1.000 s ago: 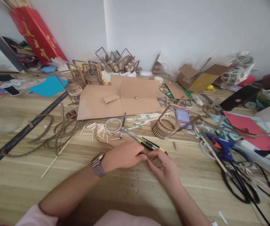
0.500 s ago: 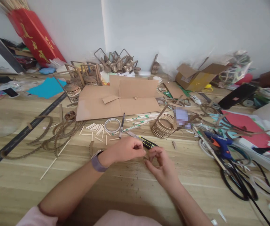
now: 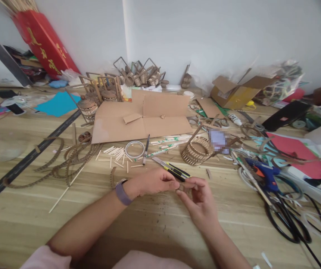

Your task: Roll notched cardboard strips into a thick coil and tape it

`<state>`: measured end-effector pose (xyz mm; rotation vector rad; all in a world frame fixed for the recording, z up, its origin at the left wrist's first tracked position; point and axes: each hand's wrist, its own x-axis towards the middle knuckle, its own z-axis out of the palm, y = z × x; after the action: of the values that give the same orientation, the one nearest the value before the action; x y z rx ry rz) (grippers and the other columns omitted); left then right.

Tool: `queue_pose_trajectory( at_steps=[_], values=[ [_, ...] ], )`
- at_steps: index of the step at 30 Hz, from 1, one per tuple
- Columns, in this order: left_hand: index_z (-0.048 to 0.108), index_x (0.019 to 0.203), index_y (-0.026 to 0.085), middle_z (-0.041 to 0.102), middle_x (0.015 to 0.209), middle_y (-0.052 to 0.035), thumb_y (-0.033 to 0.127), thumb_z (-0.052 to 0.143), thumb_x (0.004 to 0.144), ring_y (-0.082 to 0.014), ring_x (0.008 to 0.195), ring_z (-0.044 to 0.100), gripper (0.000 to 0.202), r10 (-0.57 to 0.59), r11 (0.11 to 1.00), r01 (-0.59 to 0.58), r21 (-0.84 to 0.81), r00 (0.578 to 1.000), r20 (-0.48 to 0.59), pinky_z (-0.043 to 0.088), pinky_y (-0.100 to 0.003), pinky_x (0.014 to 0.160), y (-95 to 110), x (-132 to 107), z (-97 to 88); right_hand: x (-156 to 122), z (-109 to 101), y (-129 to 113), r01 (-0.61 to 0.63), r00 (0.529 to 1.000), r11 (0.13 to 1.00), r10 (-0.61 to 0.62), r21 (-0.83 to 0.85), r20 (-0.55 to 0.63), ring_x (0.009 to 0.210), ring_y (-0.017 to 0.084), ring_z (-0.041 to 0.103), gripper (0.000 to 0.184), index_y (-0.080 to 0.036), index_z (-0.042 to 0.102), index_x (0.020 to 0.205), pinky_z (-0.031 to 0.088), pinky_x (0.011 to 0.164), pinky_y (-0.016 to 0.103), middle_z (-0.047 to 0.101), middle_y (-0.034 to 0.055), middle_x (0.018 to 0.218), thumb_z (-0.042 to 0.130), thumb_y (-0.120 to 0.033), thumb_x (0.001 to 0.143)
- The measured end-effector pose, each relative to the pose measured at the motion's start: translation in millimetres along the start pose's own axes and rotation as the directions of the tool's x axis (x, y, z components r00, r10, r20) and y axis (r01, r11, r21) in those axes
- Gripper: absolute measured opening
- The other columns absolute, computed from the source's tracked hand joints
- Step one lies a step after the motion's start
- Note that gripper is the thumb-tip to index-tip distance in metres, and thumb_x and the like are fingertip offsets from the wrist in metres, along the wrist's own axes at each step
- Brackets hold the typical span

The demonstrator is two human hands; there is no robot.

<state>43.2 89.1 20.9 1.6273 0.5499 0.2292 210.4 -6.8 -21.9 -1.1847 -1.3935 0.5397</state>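
Observation:
My left hand (image 3: 155,184), with a purple band on its wrist, pinches thumb and fingers together over the table's near middle. Facing it, my right hand (image 3: 202,200) has its thumb and fingertips closed on a small thin brown piece (image 3: 183,186), which also meets my left fingertips. Most of this piece is covered by the fingers. Just beyond my hands lie yellow-and-black utility knives (image 3: 177,170). A small slatted basket with a handle (image 3: 196,151) stands behind them to the right. Short pale sticks (image 3: 115,152), a tape ring (image 3: 134,149) and a pen (image 3: 146,150) lie further left.
Flat cardboard (image 3: 112,123) spreads across the middle, with finished little baskets (image 3: 89,108) at its left. Coiled brown strips (image 3: 65,164) and a long stick lie left. On the right are a blue glue gun (image 3: 267,175), black-handled scissors (image 3: 280,216) and red paper (image 3: 295,151).
Both hands have shifted slightly right in the picture, as the whole view also moved a little. The fingertips remain together, and more of the small brown piece shows between them.

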Motion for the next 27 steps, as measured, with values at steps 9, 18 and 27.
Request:
queue_pose_trajectory(
  at_steps=[9,18,27],
  values=[
    [0.042,0.061,0.02,0.029,0.057,0.008,0.077,0.05,0.08,-0.0097,0.052,0.025,0.061,-0.015,0.997,0.012,-0.07,0.999,-0.045,0.018,-0.026,0.049,5,-2,10.6,-5,-4,9,0.019,0.999,0.991,-0.023,-0.135,-0.025,0.07,0.018,0.062,0.026,-0.025,0.061,0.106,0.054,0.066,0.032,0.063,0.002,0.079,0.071,-0.036,0.085],
    [0.061,0.078,0.016,0.054,0.068,0.0022,0.044,0.054,0.088,-0.0141,0.064,0.048,0.03,0.016,0.988,0.024,0.154,0.966,-0.257,0.033,-0.025,0.058,3,0,14.6,9,-10,1,0.199,0.979,0.905,-0.166,-0.376,0.118,0.075,0.019,0.063,0.01,-0.024,0.065,0.099,0.054,0.066,0.03,0.066,0.004,0.085,0.064,-0.025,0.089],
    [0.06,0.071,0.016,0.06,0.067,0.0001,0.034,0.063,0.086,-0.016,0.064,0.051,0.023,0.045,0.941,0.068,0.332,0.946,-0.322,0.03,-0.025,0.056,4,-1,12.7,13,-11,-1,0.259,0.959,0.889,-0.191,-0.378,0.209,0.075,0.02,0.065,0.009,-0.022,0.069,0.095,0.055,0.065,0.03,0.067,0.0062,0.084,0.062,-0.023,0.09]
  ],
)
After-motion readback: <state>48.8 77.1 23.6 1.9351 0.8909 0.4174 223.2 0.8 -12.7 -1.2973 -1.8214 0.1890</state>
